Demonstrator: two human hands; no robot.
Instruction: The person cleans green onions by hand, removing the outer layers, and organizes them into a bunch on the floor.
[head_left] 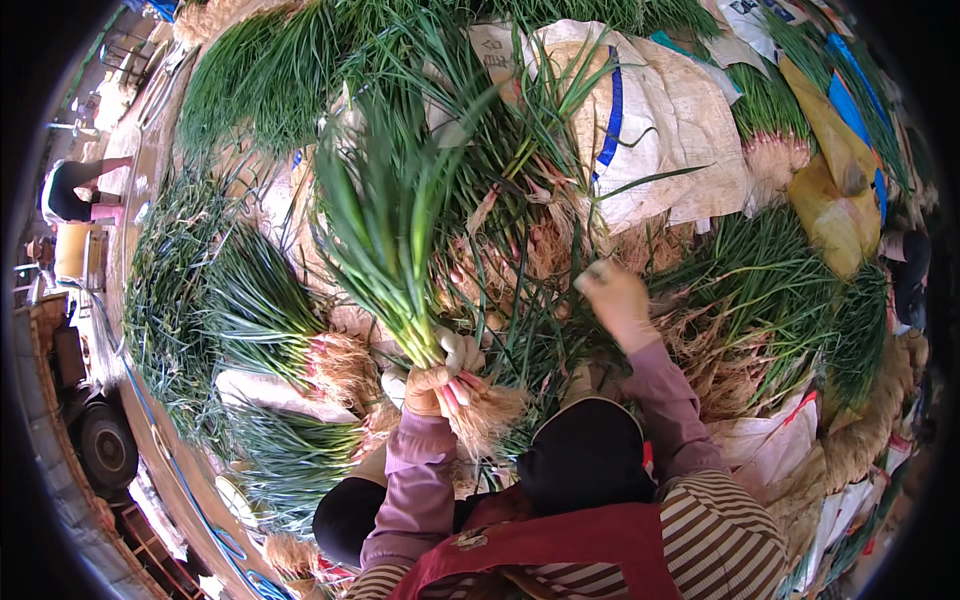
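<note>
My left hand (430, 382), in a white and tan glove, is closed round the lower stems of a bunch of green onions (398, 262). The bunch stands tilted, its green leaves fanning up and away from me and blurred at the tips. Its pinkish bulbs and pale, stringy roots poke out below the hand to the right. My right hand (614, 300), also gloved, is lifted to the right of the bunch, over the loose green onions (535, 250) heaped before me. Motion smears its fingers, and nothing long shows in it.
Bundled green onions (265, 310) lie to my left, roots toward me. More loose green onions (780, 290) spread on the right. A white woven sack (670, 130) covers part of the far heap. At far left are a wheel (106, 445), a blue hose (215, 530) and another person (72, 190).
</note>
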